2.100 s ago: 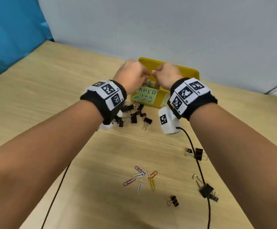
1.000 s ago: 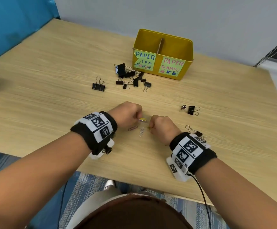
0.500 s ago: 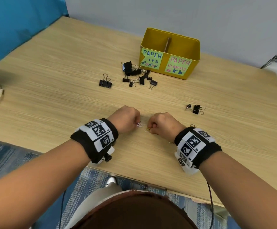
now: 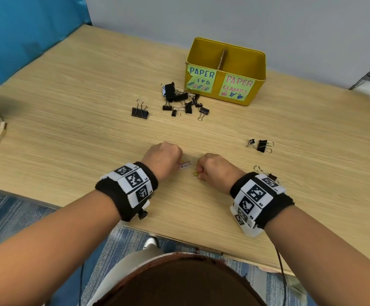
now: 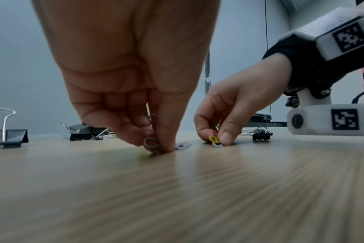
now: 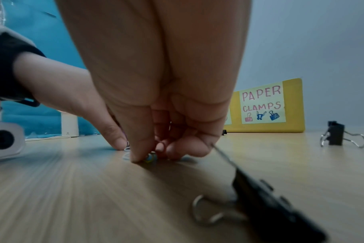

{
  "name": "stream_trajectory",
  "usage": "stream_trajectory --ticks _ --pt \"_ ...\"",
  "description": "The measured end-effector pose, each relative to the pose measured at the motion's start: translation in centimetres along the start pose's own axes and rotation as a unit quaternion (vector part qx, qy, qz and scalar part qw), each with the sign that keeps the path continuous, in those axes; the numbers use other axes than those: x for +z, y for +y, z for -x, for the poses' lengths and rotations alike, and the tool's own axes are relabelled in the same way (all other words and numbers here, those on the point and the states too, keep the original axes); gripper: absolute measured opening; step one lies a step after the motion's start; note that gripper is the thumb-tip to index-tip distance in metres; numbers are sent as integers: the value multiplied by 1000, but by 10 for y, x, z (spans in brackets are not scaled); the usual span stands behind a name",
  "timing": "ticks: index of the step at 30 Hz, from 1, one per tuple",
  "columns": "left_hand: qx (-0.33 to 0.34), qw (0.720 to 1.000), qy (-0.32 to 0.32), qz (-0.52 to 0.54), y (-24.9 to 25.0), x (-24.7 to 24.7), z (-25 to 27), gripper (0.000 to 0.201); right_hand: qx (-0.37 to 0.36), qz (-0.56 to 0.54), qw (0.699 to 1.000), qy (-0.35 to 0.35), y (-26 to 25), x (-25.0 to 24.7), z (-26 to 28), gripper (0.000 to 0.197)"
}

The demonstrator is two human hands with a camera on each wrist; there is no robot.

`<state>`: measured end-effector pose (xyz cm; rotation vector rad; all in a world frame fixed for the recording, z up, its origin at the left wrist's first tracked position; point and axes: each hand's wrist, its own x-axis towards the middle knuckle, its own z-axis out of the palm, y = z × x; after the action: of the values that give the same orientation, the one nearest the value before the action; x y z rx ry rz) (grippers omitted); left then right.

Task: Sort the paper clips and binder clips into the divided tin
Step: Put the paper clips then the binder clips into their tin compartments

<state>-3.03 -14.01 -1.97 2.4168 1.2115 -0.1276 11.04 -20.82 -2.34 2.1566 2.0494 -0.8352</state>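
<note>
Fingers (image 5: 133,131) of the left hand (image 4: 162,157) pinch a grey paper clip (image 5: 150,143); the right hand (image 4: 215,171) pinches a yellow paper clip (image 5: 214,139), both low on the pale wood counter (image 4: 69,107). At 12 o'clock sits the yellow divided tin (image 4: 256,69) below a grey wall (image 4: 223,16); binder clips (image 4: 179,100) lie before it, a blue curtain (image 4: 25,29) at 10 o'clock.

The bench (image 4: 91,133) looks like matt wood-grain laminate, the yellow tin (image 4: 254,62) smooth painted metal with paper labels (image 4: 237,87)

Wooden table (image 4: 91,89); binder clips (image 4: 139,111), tin (image 4: 254,69)
</note>
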Motion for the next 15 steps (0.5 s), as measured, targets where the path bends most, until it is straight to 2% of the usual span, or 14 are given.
stream_trajectory --ticks 2,5,10,13,15 --pt "3 1000 -8 5 -1 1 0 15 -12 15 1000 -9 -2 -1 -1 12" --pt "-28 997 -3 69 -9 -4 1 15 -7 -6 1000 -20 -3 -8 -4 2" --pt "-39 994 35 96 -22 -12 2 14 -25 -89 996 -6 -8 -16 -12 29" --pt "-43 994 35 95 -23 -11 3 17 -53 -55 997 -18 -17 -14 -21 48" --pt "-43 994 30 93 -23 -10 3 18 -63 -5 998 -22 -19 -11 -28 48"
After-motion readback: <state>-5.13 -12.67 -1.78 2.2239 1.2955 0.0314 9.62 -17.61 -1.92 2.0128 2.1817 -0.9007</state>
